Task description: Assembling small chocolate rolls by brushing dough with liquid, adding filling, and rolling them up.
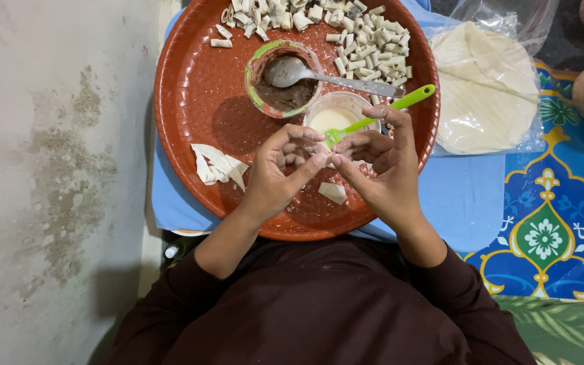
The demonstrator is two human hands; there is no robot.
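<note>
**Both hands pinching one little roll over the tray**

Left hand (275, 172) and right hand (380, 169) meet above the tray (190, 101), fingertips closed on a small dough piece (320, 157) (mostly hidden). Just beyond it on the tray: paste cup (332, 115) with green brush (390, 109), filling cup (265, 84), spoon (319, 76). Strips (216, 165) lie left, rolls (366, 40) at the far rim.

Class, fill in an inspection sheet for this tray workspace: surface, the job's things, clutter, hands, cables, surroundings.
Surface: round red tray on a blue board.
Job's things: small pastry piece pinched between both hands; brown filling cup with metal spoon; pale paste cup with green brush; finished rolls at the far rim.
Clutter: pastry offcuts.
Hands: left hand and right hand both pinch the piece.
Cables: nothing seen.
Surroundings: bagged round wrappers, patterned mat, stained floor.
</note>
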